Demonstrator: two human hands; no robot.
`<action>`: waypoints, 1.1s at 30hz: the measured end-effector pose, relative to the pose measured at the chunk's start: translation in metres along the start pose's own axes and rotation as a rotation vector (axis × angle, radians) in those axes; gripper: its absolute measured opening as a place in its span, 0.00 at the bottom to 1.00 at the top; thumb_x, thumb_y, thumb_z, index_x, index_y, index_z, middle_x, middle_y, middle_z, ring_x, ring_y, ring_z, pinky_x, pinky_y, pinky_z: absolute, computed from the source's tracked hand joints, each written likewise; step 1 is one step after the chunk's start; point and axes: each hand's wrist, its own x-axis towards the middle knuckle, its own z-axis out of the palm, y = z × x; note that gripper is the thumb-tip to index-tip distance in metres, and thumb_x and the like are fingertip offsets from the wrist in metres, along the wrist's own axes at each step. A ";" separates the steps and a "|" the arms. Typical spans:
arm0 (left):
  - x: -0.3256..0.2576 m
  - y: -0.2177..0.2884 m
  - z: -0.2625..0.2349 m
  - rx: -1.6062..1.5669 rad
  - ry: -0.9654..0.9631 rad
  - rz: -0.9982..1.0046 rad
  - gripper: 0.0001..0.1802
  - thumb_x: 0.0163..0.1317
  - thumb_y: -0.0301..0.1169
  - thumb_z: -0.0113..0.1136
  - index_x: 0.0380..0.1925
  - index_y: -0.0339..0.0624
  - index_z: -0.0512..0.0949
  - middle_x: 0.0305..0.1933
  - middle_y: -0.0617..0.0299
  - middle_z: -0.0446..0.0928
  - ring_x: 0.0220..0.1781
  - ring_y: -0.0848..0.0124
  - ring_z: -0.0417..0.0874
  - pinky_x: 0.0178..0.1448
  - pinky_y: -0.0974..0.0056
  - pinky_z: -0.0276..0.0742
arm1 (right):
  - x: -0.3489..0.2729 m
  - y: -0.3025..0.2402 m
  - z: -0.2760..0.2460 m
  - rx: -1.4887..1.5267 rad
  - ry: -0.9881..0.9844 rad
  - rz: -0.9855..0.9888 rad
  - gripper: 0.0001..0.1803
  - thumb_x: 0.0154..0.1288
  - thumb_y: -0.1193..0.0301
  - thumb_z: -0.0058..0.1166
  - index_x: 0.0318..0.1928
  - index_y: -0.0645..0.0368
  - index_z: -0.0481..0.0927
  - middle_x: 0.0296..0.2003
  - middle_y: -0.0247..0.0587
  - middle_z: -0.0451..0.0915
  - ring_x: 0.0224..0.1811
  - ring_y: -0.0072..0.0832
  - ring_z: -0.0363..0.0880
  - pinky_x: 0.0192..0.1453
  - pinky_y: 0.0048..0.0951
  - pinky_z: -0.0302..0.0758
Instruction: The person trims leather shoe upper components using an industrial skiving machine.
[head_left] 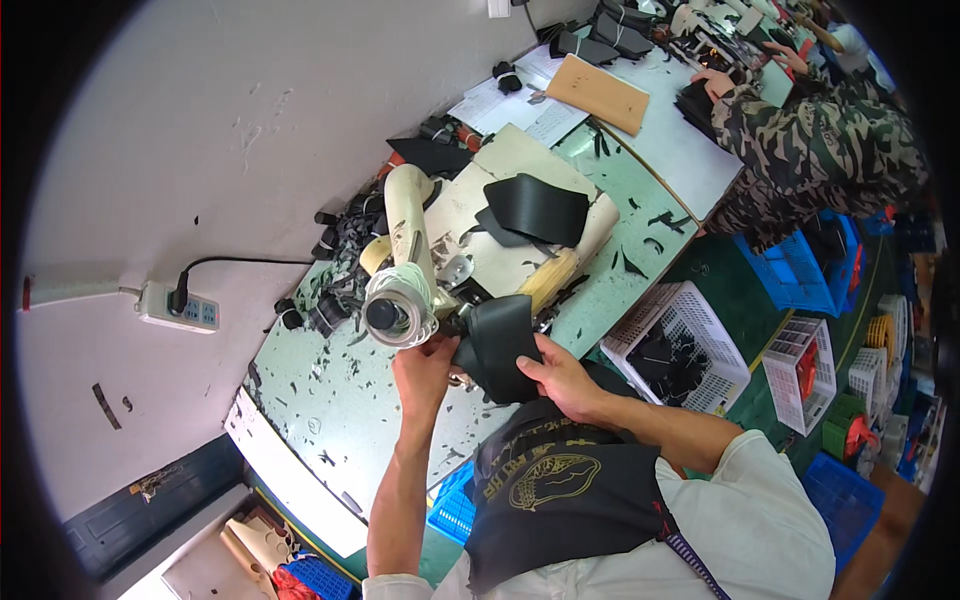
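both hands, left hand and right hand, grip clamped on 1 curved black leather piece beside the cream machine; scraps litter the surface.

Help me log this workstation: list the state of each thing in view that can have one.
left hand: gripping the black leather piece at the machine head
right hand: holding the black leather piece's lower edge
black leather piece: bent, held at the machine
sewing machine: cream, leather under its head
power strip: one black plug inserted
white basket: holds dark pieces
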 end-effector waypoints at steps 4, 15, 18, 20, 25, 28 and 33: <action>-0.041 -0.021 0.012 -0.135 -0.056 0.190 0.26 0.57 0.27 0.64 0.57 0.37 0.72 0.48 0.53 0.80 0.39 0.71 0.84 0.44 0.67 0.78 | -0.005 -0.005 0.001 -0.119 -0.031 0.039 0.22 0.69 0.79 0.45 0.63 0.60 0.66 0.50 0.36 0.77 0.50 0.22 0.74 0.55 0.25 0.71; -0.036 -0.019 -0.021 -0.335 -0.454 0.110 0.22 0.59 0.22 0.61 0.55 0.34 0.75 0.50 0.54 0.80 0.51 0.72 0.79 0.55 0.69 0.74 | 0.011 -0.025 -0.010 -0.568 -0.308 -0.179 0.21 0.62 0.73 0.58 0.56 0.57 0.72 0.41 0.32 0.75 0.34 0.13 0.72 0.24 0.16 0.66; -0.031 -0.025 -0.030 -0.428 -0.428 0.123 0.21 0.60 0.21 0.61 0.55 0.34 0.74 0.46 0.56 0.81 0.46 0.73 0.80 0.53 0.69 0.75 | 0.003 -0.047 0.007 -0.495 -0.095 0.140 0.19 0.63 0.73 0.58 0.54 0.58 0.73 0.34 0.33 0.77 0.26 0.16 0.73 0.18 0.19 0.66; -0.020 -0.031 -0.027 -0.277 -0.287 0.063 0.18 0.60 0.25 0.62 0.50 0.33 0.77 0.40 0.58 0.83 0.39 0.74 0.81 0.47 0.70 0.76 | 0.005 -0.036 0.005 -0.407 0.018 0.157 0.17 0.64 0.71 0.58 0.51 0.61 0.73 0.32 0.35 0.78 0.25 0.19 0.75 0.17 0.21 0.69; -0.003 -0.020 -0.020 0.061 -0.118 0.067 0.12 0.58 0.32 0.66 0.35 0.32 0.82 0.29 0.64 0.82 0.29 0.80 0.78 0.35 0.74 0.72 | 0.011 -0.018 0.005 -0.361 0.101 0.139 0.16 0.66 0.70 0.56 0.51 0.63 0.72 0.32 0.36 0.77 0.25 0.20 0.75 0.18 0.23 0.73; -0.001 -0.005 -0.021 0.271 -0.110 0.033 0.13 0.58 0.33 0.66 0.35 0.32 0.82 0.28 0.64 0.82 0.28 0.80 0.78 0.35 0.73 0.72 | 0.014 -0.018 0.001 -0.308 0.124 0.108 0.15 0.67 0.69 0.54 0.50 0.62 0.72 0.32 0.36 0.77 0.25 0.20 0.76 0.19 0.23 0.74; 0.004 -0.031 -0.011 -0.104 -0.121 0.149 0.13 0.55 0.34 0.68 0.34 0.34 0.84 0.26 0.60 0.83 0.27 0.75 0.80 0.34 0.68 0.74 | 0.010 -0.029 -0.007 -0.307 0.253 0.015 0.15 0.68 0.68 0.54 0.51 0.61 0.71 0.33 0.37 0.78 0.25 0.20 0.76 0.18 0.23 0.73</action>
